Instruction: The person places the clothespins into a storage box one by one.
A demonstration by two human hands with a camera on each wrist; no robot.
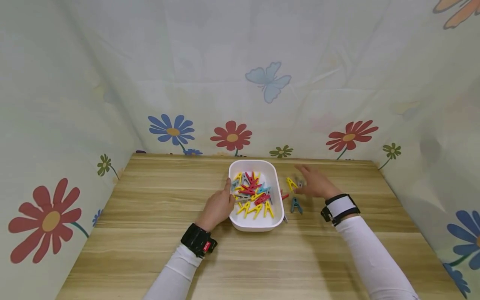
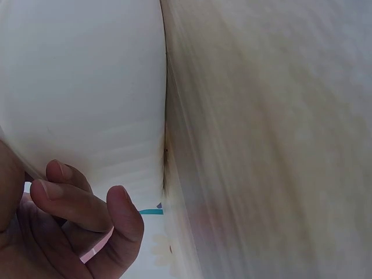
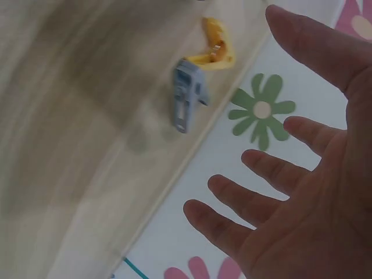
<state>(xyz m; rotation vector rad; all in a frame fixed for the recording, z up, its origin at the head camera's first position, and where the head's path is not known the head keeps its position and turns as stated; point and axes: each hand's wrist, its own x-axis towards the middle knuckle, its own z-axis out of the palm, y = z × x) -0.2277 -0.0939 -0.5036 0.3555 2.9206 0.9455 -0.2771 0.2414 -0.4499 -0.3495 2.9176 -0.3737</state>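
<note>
A white plastic box (image 1: 279,208) holds several red, yellow, blue and grey clothespins (image 1: 256,210). At its left side, my left hand (image 1: 217,207) grips the rim. In the left wrist view, curled fingers (image 2: 72,204) show against the outer wall of the box. My right hand (image 1: 318,182) is over the table right of the box, fingers spread, palm bare in its wrist view. Close by its fingertips lie a yellow clothespin (image 1: 291,184) and a grey clothespin (image 3: 185,96). Nearer me lies a dark teal clothespin (image 1: 296,205).
Just right of the box a red clothespin (image 1: 285,196) and a greyish piece (image 1: 286,218) stick out, partly hidden by it. The wood-grain table (image 1: 157,200) ends at a flower-printed curtain (image 1: 202,83) behind and at both sides.
</note>
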